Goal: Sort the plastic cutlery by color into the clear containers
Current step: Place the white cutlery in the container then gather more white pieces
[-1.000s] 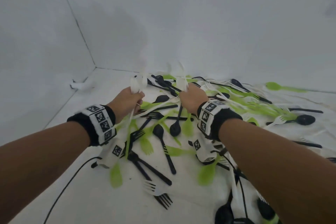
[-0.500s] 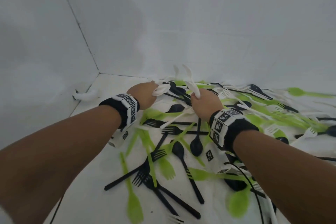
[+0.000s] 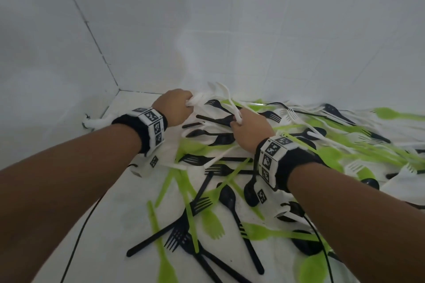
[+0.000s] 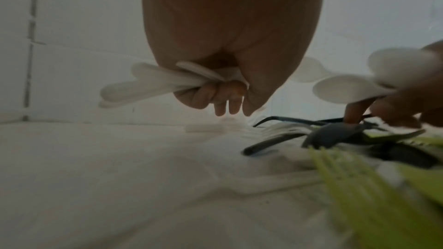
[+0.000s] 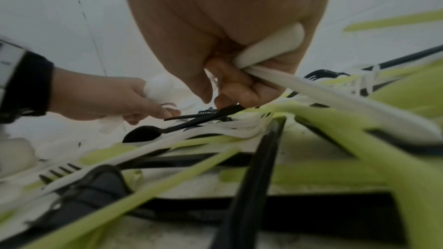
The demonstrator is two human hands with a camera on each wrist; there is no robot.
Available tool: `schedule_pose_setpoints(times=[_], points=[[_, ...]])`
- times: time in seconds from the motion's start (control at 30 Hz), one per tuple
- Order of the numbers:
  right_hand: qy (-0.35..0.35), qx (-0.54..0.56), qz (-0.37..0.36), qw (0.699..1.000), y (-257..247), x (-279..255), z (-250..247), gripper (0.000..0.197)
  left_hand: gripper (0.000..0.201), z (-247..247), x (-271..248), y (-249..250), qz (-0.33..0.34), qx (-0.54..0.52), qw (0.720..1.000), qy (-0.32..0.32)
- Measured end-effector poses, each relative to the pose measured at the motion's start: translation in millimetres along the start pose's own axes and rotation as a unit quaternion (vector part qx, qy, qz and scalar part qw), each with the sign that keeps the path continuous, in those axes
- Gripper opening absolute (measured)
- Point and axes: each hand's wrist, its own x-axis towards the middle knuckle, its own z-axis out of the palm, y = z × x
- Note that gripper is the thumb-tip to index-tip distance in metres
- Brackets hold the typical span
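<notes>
A heap of black, green and white plastic cutlery lies spread over a white surface. My left hand grips a bunch of white spoons at the heap's far left edge, just above the surface. My right hand grips white cutlery whose bowls stick up past the fingers; its handles run through the palm. Its fingertips touch a black handle on the heap. No clear containers are in view.
White tiled walls meet in a corner right behind the heap. A crumpled white scrap lies by the left wall. A black cable trails from my left wrist across the bare surface at near left.
Both hands have moved farther from me toward the back of the heap and lower. The left hand's bunch of spoons went from upright to lying sideways.
</notes>
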Motion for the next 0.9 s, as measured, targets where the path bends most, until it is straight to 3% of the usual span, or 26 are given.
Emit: schedule_pose_setpoints(times=[0.13, 0.23, 0.5, 0.67, 0.9], points=[[0.012, 0.033, 0.020, 0.999, 5, 1, -3, 0.018, 0.026, 10, 21, 7, 0.006, 0.036, 0.998, -0.048], [0.012, 0.040, 0.025, 0.999, 4, 2, -2, 0.020, 0.016, 16, 22, 12, 0.009, 0.022, 0.999, -0.040], [0.007, 0.042, 0.028, 0.999, 0, -5, -4, 0.021, 0.030, 27, 15, 30, 0.026, 0.007, 0.999, -0.022], [-0.006, 0.024, 0.017, 1.000, 0, -7, -6, 0.017, 0.012, 32, 12, 37, 0.024, 0.036, 0.997, -0.057], [-0.021, 0.013, 0.008, 1.000, 2, -11, -4, 0.018, 0.017, 24, 3, 40, -0.036, 0.032, 0.997, -0.064]])
